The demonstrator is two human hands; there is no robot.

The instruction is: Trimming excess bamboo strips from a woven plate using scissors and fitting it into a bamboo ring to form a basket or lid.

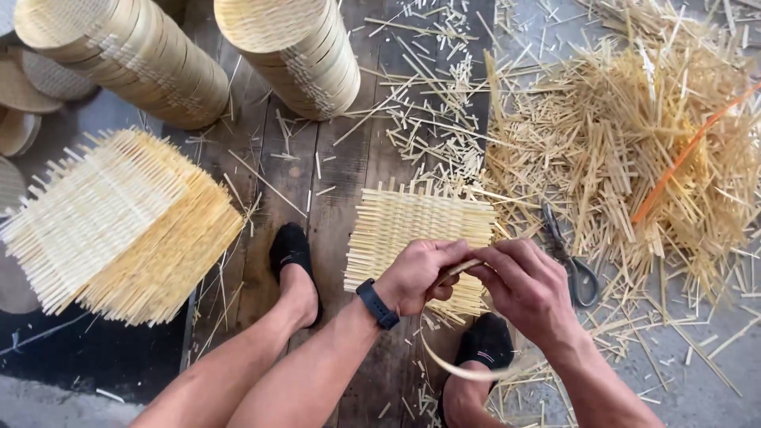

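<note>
A thin, flat bamboo strip point(460, 366), pale and springy, is pinched at one end between both hands, near the middle of the scene; from there it bows down in a loop past the right foot. The left hand point(418, 275), with a dark watch point(377, 303) on its wrist, is closed around the strip's end, and the right hand point(523, 279) grips the same end with curled fingers. Just beyond the hands lies a square woven mat point(412, 234) with ragged stick ends, flat on the plank floor point(349, 166). To the right, scissors point(572, 261) rest at the edge of a loose heap of cut bamboo sticks point(634, 143). At the left is a stack of similar mats point(119, 226); at the far side lean two columns of round woven trays point(293, 51).
</note>
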